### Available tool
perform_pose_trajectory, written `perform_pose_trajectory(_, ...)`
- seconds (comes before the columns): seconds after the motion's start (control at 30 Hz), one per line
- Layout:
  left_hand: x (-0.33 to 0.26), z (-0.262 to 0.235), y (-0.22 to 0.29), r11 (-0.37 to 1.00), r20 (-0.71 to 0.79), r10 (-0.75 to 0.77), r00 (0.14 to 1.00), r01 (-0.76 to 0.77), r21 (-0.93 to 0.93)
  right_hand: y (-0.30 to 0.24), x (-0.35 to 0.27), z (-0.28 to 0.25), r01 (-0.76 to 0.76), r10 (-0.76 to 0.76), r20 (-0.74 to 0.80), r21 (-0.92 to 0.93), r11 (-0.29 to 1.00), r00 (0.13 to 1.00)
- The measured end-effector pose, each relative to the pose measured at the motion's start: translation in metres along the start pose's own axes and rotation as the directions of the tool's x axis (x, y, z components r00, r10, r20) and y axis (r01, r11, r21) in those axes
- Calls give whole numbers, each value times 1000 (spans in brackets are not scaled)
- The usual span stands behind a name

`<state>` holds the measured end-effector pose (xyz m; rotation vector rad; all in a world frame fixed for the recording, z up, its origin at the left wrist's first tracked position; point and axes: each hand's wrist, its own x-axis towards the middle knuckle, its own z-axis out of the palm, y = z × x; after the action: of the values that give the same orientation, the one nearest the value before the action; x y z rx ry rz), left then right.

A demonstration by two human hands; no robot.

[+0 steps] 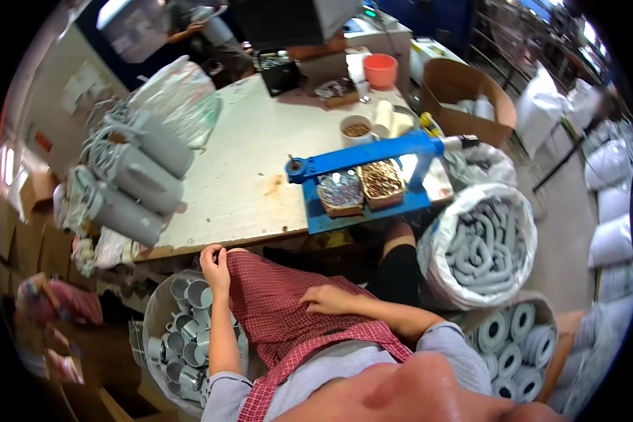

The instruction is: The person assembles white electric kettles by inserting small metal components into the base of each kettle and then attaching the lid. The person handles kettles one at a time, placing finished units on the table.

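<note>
My left hand (215, 271) rests at the knee of the red checked apron (281, 295), just off the table's front edge, its fingers loosely bent and holding nothing visible. On the lap lies my right hand (326, 300), fingers loosely curved over the cloth, also with nothing visible in it. Beyond it on the table stands a blue metal fixture (362, 156) with a long arm and a base plate. Under that arm sit a small box of silvery metal parts (341, 190) and a box of brass-coloured parts (382, 179).
Grey cylindrical housings with cords (139, 172) lie at the table's left. Beside my left arm stands a bag of grey cup-like parts (186, 337). A white sack (436, 260) of curved grey pieces and a bag of grey ring-shaped parts (510, 352) flank my right.
</note>
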<state>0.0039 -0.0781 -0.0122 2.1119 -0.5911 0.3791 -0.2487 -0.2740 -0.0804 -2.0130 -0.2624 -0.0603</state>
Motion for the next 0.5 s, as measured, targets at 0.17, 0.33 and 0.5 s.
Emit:
perform_pose_trajectory(0.17, -21, 64, 130, 858, 236, 514, 825, -485, -171, 21, -86, -77, -318, 244, -401, -129, 939, 883)
perform_pose_trajectory(0.33, -49, 119, 181, 730, 416, 683, 600, -535, -426, 49, -155, -74, -551, 318, -690, -141, 823, 651)
perform_pose_trajectory(0.5, -59, 132, 169, 759, 546, 640, 540, -556, -339, 44, -140, -67, -455, 356, -718, 62, 889, 598)
